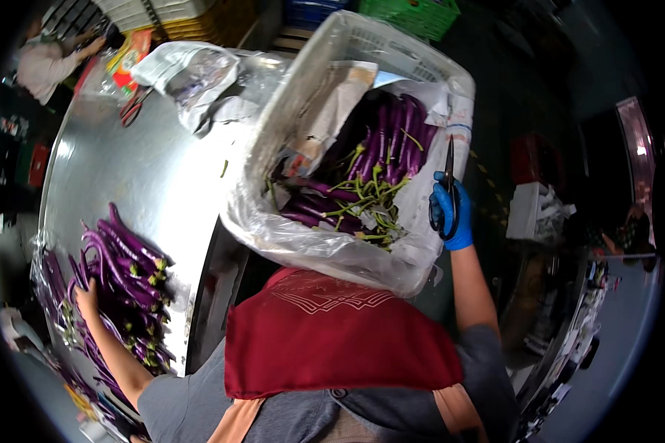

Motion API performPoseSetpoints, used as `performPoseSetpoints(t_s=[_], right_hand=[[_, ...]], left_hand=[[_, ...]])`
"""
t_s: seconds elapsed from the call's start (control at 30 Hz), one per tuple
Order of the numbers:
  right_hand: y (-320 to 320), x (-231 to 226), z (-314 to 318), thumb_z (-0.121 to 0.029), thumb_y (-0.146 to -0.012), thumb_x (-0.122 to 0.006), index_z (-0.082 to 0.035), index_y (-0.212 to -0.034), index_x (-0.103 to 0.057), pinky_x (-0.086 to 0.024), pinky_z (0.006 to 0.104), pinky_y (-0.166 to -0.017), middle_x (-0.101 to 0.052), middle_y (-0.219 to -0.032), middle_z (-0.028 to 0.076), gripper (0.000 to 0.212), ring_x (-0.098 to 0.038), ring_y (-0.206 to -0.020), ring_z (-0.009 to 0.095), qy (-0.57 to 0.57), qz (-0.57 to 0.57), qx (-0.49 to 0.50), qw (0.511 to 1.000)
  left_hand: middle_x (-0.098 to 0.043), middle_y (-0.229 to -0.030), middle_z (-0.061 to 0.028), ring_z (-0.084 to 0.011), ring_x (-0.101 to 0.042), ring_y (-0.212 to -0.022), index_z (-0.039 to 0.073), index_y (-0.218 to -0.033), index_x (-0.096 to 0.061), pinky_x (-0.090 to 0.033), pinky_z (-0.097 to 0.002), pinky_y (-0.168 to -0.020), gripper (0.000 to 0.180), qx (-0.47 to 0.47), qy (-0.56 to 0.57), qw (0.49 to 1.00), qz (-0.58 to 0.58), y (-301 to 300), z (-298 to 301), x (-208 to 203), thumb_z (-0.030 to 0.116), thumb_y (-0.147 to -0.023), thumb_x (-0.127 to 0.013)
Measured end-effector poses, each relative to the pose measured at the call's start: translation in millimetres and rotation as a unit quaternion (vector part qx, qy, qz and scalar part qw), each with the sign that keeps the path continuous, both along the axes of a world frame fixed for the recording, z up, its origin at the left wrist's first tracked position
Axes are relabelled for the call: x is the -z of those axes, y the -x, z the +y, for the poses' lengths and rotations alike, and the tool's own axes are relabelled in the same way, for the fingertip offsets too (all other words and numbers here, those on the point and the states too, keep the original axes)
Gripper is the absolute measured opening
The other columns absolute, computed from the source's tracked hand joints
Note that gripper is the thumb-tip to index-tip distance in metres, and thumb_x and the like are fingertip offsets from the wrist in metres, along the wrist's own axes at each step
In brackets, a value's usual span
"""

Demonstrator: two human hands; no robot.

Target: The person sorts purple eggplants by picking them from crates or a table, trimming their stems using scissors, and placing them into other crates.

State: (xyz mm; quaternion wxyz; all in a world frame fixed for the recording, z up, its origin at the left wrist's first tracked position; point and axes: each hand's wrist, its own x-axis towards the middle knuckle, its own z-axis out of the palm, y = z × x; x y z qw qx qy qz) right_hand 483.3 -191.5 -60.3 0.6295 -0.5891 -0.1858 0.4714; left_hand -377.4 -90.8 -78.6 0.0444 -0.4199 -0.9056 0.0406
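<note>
Your apron (340,336) fronts the crate (403,50): right hand (457,214) grips scissors (451,166) to its right, left hand (86,299) among eggplants (114,255) leftward, hold unclear.

"What's on the worktop (144,159)?"
"Eggplants (118,258) at its near left corner, left hand (87,299) among them; scissors (131,112) near the far left corner, paper (199,77) to their right."
"And the crate (399,50)?"
"Beside the worktop's right edge, more eggplants (393,136) inside. Other scissors (451,164) are in the right hand (462,210), by the crate's right rim."
</note>
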Motion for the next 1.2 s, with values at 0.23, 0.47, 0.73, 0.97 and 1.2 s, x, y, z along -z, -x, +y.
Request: performPoseSetpoints(t_s=[0.23,0.47,0.73,0.97,1.2], right_hand=[[2,50,-30,-0.015,-0.088,-0.045,-0.005,-0.113,-0.049,-0.041,0.0193,-0.040,-0.055,-0.067,0.006,0.027,-0.049,-0.046,0.010,-0.150,0.127,0.110,0.974],[-5,49,-37,-0.022,-0.089,-0.046,-0.003,-0.111,-0.052,-0.040,0.0180,-0.045,-0.056,-0.073,0.004,0.030,-0.048,-0.050,0.009,-0.232,0.407,0.086,0.879],[7,34,-24,-0.012,-0.086,-0.050,0.002,-0.104,-0.054,-0.044,0.0316,-0.090,-0.055,-0.108,0.011,0.023,-0.052,-0.099,0.020,-0.199,0.203,0.081,0.955],[12,24,-22,-0.014,-0.086,-0.051,0.002,-0.107,-0.052,-0.044,0.0315,-0.089,-0.056,-0.108,0.013,0.026,-0.055,-0.096,0.020,-0.168,0.120,0.127,0.970],[13,41,-23,-0.008,-0.086,-0.050,0.002,-0.108,-0.052,-0.050,0.0274,-0.079,-0.058,-0.103,0.011,0.025,-0.058,-0.084,0.016,-0.229,0.150,0.167,0.947]], left_hand=[[-0.054,-0.112,-0.0118,-0.0178,-0.051,-0.103,0.001,-0.122,-0.044,-0.037,-0.0275,-0.090,0.039,0.413,-0.150,0.764,-0.472,-381,151,-98,0.017,-0.087,-0.050],[-0.060,-0.083,-0.0185,-0.0365,-0.056,-0.079,0.002,-0.087,-0.058,-0.045,-0.0403,-0.071,0.021,0.739,0.237,0.524,-0.351,-675,95,47,0.020,-0.079,-0.052],[-0.061,-0.085,-0.0178,-0.0331,-0.058,-0.082,0.004,-0.097,-0.055,-0.045,-0.0400,-0.071,0.047,0.728,0.457,0.502,-0.100,-664,100,118,0.037,-0.065,-0.068],[-0.059,-0.092,-0.0098,-0.0191,-0.056,-0.081,-0.002,-0.119,-0.045,-0.044,-0.0326,-0.068,0.085,0.596,0.524,0.481,-0.372,-660,116,11,0.055,-0.061,-0.070],[-0.050,-0.073,-0.0028,-0.0081,-0.043,-0.055,-0.001,-0.107,-0.052,-0.035,-0.0207,-0.043,0.046,0.477,0.440,0.605,-0.463,-635,109,-31,0.032,-0.076,-0.062]])
